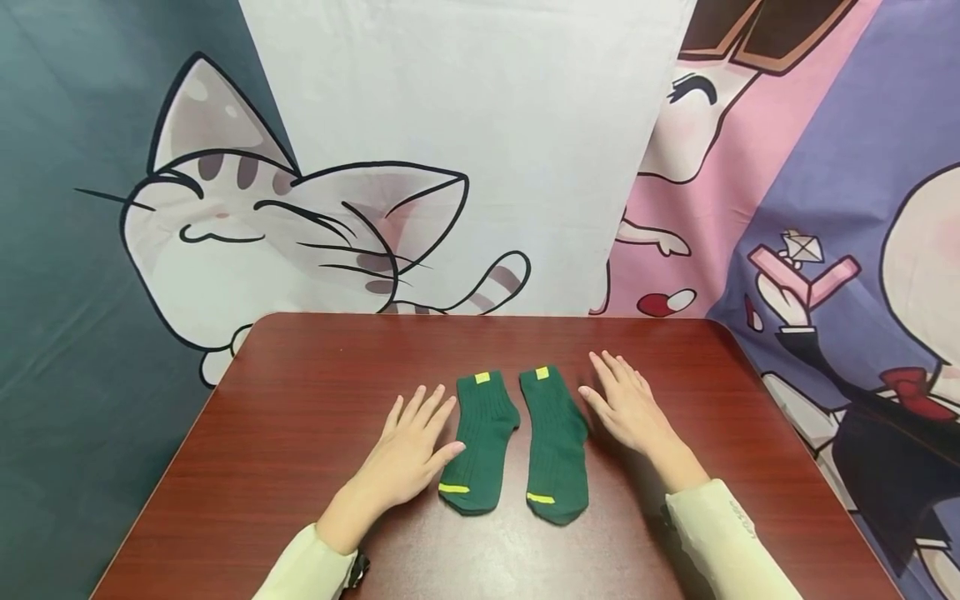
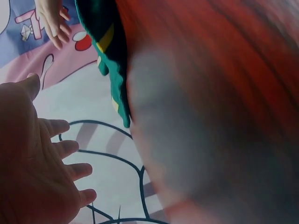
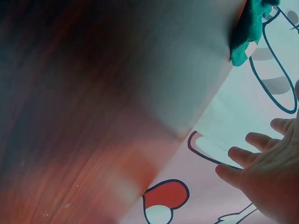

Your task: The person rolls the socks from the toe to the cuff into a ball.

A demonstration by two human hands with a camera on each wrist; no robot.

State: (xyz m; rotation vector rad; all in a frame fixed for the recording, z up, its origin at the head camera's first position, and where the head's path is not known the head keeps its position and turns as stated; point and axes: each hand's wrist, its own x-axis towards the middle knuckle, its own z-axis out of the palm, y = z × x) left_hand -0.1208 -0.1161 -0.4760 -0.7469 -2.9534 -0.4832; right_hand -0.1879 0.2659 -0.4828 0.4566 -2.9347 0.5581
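Note:
Two dark green ribbed socks lie flat, side by side, in the head view. The left sock (image 1: 483,437) and the right sock (image 1: 557,446) each have a yellow patch at the cuff and a yellow line near the toe. My left hand (image 1: 408,450), fingers spread, is just left of the left sock, its thumb tip at that sock's edge. To the right of the right sock is my right hand (image 1: 624,404), fingers extended, holding nothing. In the left wrist view green sock fabric (image 2: 105,42) shows beyond the hand; the right wrist view catches a green sock end (image 3: 247,35).
The socks lie on a reddish-brown wooden table (image 1: 300,375) with rounded far corners. Behind it hangs a cloth backdrop (image 1: 480,83) printed with a cartoon cat and other figures. Light-coloured sleeves (image 1: 723,533) cover both forearms.

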